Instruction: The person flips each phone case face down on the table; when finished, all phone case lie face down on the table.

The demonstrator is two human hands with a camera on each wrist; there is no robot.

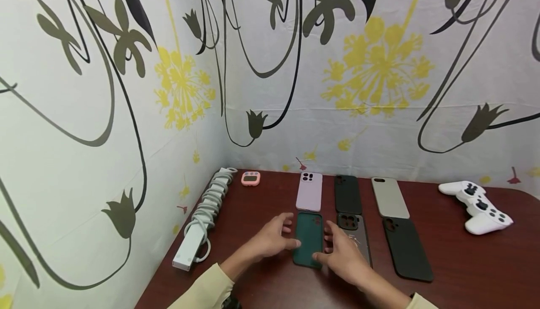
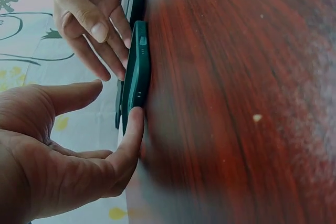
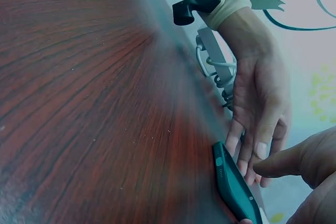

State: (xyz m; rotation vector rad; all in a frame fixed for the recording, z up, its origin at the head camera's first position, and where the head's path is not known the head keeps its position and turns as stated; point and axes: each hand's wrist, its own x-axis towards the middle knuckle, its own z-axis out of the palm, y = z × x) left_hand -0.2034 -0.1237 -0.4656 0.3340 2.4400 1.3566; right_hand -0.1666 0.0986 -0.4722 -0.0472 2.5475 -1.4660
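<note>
A dark green phone case (image 1: 308,243) lies on the table, its hollow side up. My left hand (image 1: 272,237) is at its left edge, thumb and fingers spread apart; in the left wrist view one fingertip of the left hand (image 2: 79,156) meets the case's rim. On the other side, my right hand (image 1: 343,255) has its thumb by the lower right corner and its fingers along the right edge. Neither hand is curled round the case. Partly under the right hand lies a grey phone case (image 1: 349,222) with a square camera frame.
Behind are a lilac phone case (image 1: 309,194), a black one (image 1: 348,196) and a beige one (image 1: 390,199). Another black case (image 1: 407,250) lies to the right, near a white game controller (image 1: 478,206). A cord-wrapped power strip (image 1: 202,224) and a pink timer (image 1: 251,178) are left.
</note>
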